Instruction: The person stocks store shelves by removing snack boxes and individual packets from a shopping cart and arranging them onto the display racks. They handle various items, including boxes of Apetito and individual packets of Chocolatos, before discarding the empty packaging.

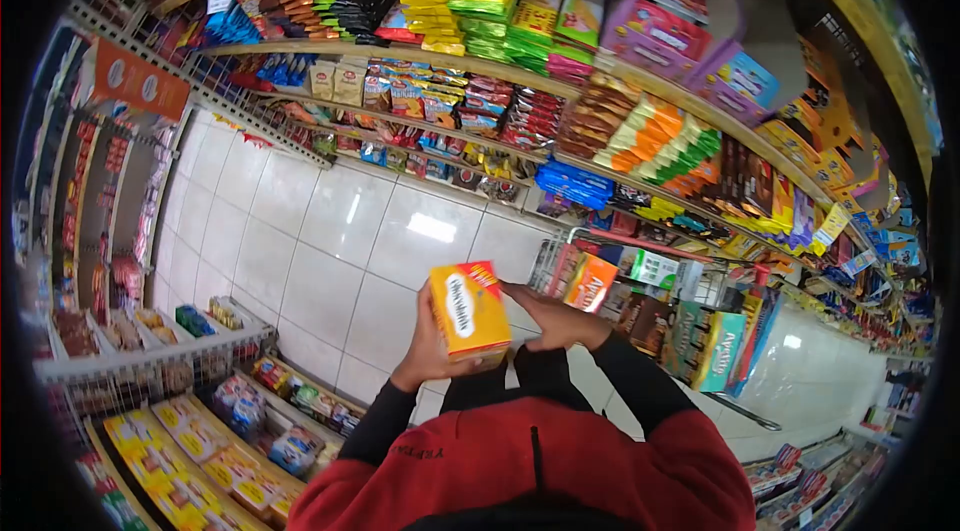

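Note:
A yellow-orange box (pixel 468 311) with a white oval label and a red corner is in front of my body. My left hand (pixel 424 346) grips it from the left side and below. Close by its right side is my right hand (pixel 553 319), fingers stretched toward the upper right edge and thumb apart. Those fingertips are right at the box's edge. To the right, a shopping cart (pixel 655 253) with a red rim carries an orange box (pixel 591 283), a brown pack (pixel 643 323), a teal box (pixel 722 352) and other packs.
Shelves (pixel 420 49) of snack packets curve across the far side and right. A wire-sided display (pixel 165 371) with packs and yellow boxes (pixel 150 446) stands at the lower left. An orange sign (pixel 140 81) hangs at the left shelf. White floor tiles (pixel 330 261) lie between.

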`<state>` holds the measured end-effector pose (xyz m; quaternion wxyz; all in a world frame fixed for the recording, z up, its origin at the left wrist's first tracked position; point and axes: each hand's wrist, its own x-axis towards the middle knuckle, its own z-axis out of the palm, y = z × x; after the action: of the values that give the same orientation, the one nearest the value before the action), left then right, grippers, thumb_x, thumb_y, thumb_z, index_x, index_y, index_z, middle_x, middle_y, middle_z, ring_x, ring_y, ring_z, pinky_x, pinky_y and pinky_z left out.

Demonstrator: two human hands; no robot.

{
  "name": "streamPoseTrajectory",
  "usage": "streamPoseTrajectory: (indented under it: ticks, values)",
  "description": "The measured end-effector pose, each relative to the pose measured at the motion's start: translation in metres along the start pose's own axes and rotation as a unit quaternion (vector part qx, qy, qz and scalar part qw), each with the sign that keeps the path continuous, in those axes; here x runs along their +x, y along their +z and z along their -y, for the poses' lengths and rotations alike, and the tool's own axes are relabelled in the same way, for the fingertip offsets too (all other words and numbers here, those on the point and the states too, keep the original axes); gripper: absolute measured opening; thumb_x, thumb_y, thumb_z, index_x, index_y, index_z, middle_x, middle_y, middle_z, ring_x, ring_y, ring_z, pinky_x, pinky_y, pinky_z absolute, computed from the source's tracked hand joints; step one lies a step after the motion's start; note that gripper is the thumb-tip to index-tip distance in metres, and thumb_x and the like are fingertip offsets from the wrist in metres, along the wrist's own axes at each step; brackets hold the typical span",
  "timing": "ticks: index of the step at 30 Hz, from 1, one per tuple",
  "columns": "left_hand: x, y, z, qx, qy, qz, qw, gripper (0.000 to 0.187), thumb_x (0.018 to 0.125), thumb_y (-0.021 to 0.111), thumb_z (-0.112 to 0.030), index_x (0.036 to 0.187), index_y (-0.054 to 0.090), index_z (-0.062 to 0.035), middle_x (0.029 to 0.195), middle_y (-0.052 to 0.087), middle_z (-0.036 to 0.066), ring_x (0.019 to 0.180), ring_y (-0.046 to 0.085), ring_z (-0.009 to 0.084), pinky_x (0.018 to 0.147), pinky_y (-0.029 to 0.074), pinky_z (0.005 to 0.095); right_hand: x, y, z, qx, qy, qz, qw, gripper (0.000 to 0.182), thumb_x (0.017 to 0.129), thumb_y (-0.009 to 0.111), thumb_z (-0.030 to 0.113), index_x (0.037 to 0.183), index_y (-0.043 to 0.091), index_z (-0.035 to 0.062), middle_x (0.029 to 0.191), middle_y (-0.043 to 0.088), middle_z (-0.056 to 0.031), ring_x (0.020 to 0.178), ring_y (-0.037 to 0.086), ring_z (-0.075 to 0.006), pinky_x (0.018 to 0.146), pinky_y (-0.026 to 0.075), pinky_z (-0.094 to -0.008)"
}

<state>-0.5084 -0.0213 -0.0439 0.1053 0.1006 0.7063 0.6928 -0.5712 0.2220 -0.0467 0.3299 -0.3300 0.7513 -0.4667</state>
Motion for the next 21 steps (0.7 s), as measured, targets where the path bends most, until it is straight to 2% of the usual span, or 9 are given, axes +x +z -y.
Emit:
streamPoseTrajectory:
  ticks: [1, 3, 5, 7, 9, 13, 15, 19, 21]
  values:
    - [-0.007, -0.020, 0.015, -0.025, -0.021, -0.041, 0.999, 0.125, 0.054, 0.084, -0.024, 0.139, -0.005, -0.0022, 0.133, 0.028, 0.015, 0.125, 0.037, 0.0287, 0.105, 0.031, 0.0399, 0.027, 0.000, -0.024, 0.001, 0.006, -0.007, 1.000, 0.094, 0.064, 0.072, 0.014, 0.142, 0.019, 0.0046, 0.137, 0.034, -0.0226, 0.126, 0.036, -0.0359, 0.104, 0.033, -0.0379]
    - [-0.023, -0.060, 0.039, -0.050, -0.062, -0.053, 0.995, 0.124, 0.054, 0.083, -0.021, 0.139, -0.006, -0.0041, 0.131, 0.029, 0.015, 0.123, 0.038, 0.0283, 0.104, 0.033, 0.0400, 0.081, 0.010, -0.098, -0.029, 0.111, -0.122, 0.986, 0.088, 0.065, 0.068, 0.010, 0.141, 0.022, 0.0041, 0.132, 0.038, -0.0246, 0.118, 0.043, -0.0393, 0.099, 0.038, -0.0401]
    - [-0.028, -0.091, 0.059, -0.074, -0.104, -0.071, 0.989, 0.124, 0.055, 0.083, -0.018, 0.139, -0.008, -0.0060, 0.130, 0.030, 0.015, 0.122, 0.040, 0.0279, 0.103, 0.036, 0.0402, 0.131, 0.007, -0.162, -0.148, 0.222, -0.261, 0.928, 0.072, 0.069, 0.065, 0.010, 0.134, 0.033, 0.0027, 0.124, 0.044, -0.0238, 0.109, 0.050, -0.0395, 0.091, 0.044, -0.0430]
    - [-0.033, -0.117, 0.073, -0.102, -0.126, -0.105, 0.981, 0.122, 0.056, 0.082, -0.013, 0.139, -0.008, -0.0083, 0.129, 0.031, 0.014, 0.121, 0.041, 0.0271, 0.100, 0.040, 0.0406, 0.173, -0.005, -0.212, -0.279, 0.250, -0.335, 0.865, 0.055, 0.076, 0.056, 0.009, 0.128, 0.039, 0.0017, 0.121, 0.047, -0.0222, 0.100, 0.056, -0.0378, 0.081, 0.050, -0.0443]
    - [-0.039, -0.138, 0.095, -0.101, -0.130, -0.106, 0.981, 0.122, 0.057, 0.081, -0.011, 0.139, -0.010, -0.0099, 0.129, 0.031, 0.015, 0.119, 0.043, 0.0268, 0.098, 0.042, 0.0408, 0.204, -0.014, -0.260, -0.320, 0.294, -0.359, 0.826, 0.043, 0.080, 0.049, 0.008, 0.122, 0.044, 0.0004, 0.117, 0.050, -0.0206, 0.087, 0.062, -0.0372, 0.071, 0.053, -0.0456]
    - [-0.048, -0.161, 0.125, -0.100, -0.166, -0.137, 0.971, 0.122, 0.057, 0.080, -0.010, 0.139, -0.010, -0.0097, 0.128, 0.032, 0.016, 0.118, 0.044, 0.0263, 0.096, 0.043, 0.0390, 0.237, -0.023, -0.311, -0.294, 0.389, -0.336, 0.806, 0.041, 0.078, 0.049, 0.005, 0.118, 0.049, 0.0008, 0.114, 0.054, -0.0195, 0.092, 0.060, -0.0371, 0.073, 0.052, -0.0444]
    - [-0.049, -0.165, 0.132, -0.114, -0.184, -0.148, 0.965, 0.121, 0.057, 0.080, -0.009, 0.138, -0.009, -0.0094, 0.127, 0.032, 0.015, 0.117, 0.044, 0.0261, 0.096, 0.043, 0.0384, 0.243, -0.024, -0.322, -0.317, 0.431, -0.373, 0.758, 0.028, 0.079, 0.048, 0.006, 0.105, 0.058, 0.0033, 0.106, 0.059, -0.0170, 0.088, 0.061, -0.0355, 0.070, 0.052, -0.0439]
    - [-0.049, -0.169, 0.142, -0.101, -0.180, -0.138, 0.969, 0.121, 0.057, 0.080, -0.008, 0.138, -0.010, -0.0103, 0.127, 0.032, 0.015, 0.118, 0.044, 0.0265, 0.097, 0.043, 0.0395, 0.239, -0.028, -0.322, -0.302, 0.423, -0.381, 0.765, 0.024, 0.079, 0.049, 0.006, 0.097, 0.064, 0.0068, 0.098, 0.062, -0.0161, 0.084, 0.062, -0.0340, 0.070, 0.052, -0.0442]
    - [-0.043, -0.168, 0.138, -0.105, -0.189, -0.126, 0.968, 0.121, 0.058, 0.080, -0.008, 0.138, -0.010, -0.0116, 0.129, 0.031, 0.015, 0.119, 0.043, 0.0267, 0.097, 0.043, 0.0408, 0.237, -0.025, -0.325, -0.343, 0.313, -0.472, 0.749, 0.025, 0.079, 0.049, 0.005, 0.098, 0.065, 0.0090, 0.097, 0.063, -0.0152, 0.084, 0.062, -0.0336, 0.071, 0.051, -0.0438]
